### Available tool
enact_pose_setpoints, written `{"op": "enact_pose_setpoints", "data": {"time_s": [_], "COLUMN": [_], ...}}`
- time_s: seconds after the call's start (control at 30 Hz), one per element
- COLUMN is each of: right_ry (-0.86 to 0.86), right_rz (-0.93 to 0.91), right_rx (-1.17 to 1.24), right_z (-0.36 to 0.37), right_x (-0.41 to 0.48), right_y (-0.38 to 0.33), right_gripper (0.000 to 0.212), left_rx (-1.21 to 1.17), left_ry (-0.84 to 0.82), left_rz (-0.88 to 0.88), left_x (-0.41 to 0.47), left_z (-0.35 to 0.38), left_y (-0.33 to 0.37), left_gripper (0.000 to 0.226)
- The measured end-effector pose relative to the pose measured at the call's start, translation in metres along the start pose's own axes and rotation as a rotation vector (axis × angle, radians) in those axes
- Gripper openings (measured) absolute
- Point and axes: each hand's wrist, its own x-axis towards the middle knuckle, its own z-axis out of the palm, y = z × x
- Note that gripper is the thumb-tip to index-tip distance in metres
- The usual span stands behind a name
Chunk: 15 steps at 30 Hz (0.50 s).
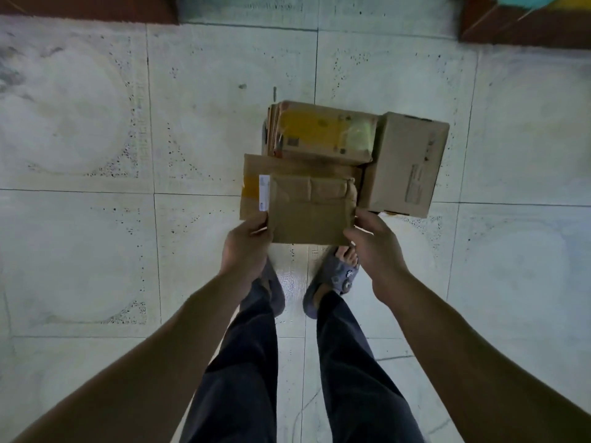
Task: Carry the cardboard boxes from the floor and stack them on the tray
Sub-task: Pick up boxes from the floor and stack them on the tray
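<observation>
1. Bare and nearest the lens, the left forearm (144, 362) and right forearm (463, 346) rise from the lower corners towards a small brown box (311, 212), the landmark for everything below.
2. Left hand (246, 247): its thumb lies on the top face at the box's near left corner, and the fingers (260, 223) pinch that edge; the rest are hidden beneath.
3. Right hand (374, 247): its fingers (364, 219) curl round the box's near right corner, grasping it.
4. A white label strip runs along the box's left edge. Whether the box is lifted clear or touches what lies under it cannot be told.
5. Under the box, showing past its left and far edges, is a flat cardboard box (256, 167) with tan tape.
6. Beyond the box stands a yellow-taped box (323, 132).
7. Right of the box, just beside it, is a taller plain box (406, 164) with a printed label.
8. All of these rest on the pale tiled floor (96, 123).
9. Nearer than the box, below its near edge, are two grey slippers (339, 276) and dark trousers (246, 362).
</observation>
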Motion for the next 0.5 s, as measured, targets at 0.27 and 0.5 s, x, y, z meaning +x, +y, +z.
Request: {"op": "enact_pose_setpoints", "data": {"time_s": [0.27,0.5], "right_ry": [-0.005,0.012], "right_rz": [0.004,0.006], "right_rx": [0.034,0.047], "right_z": [0.002,0.002], "right_x": [0.034,0.041], "right_y": [0.014,0.018], "right_gripper": [0.040,0.044], "left_rx": [0.031,0.014], "left_ry": [0.032,0.026], "left_rz": [0.015,0.029], "left_x": [0.030,0.039], "left_z": [0.026,0.030], "left_y": [-0.002,0.000], "left_gripper": [0.014,0.025]}}
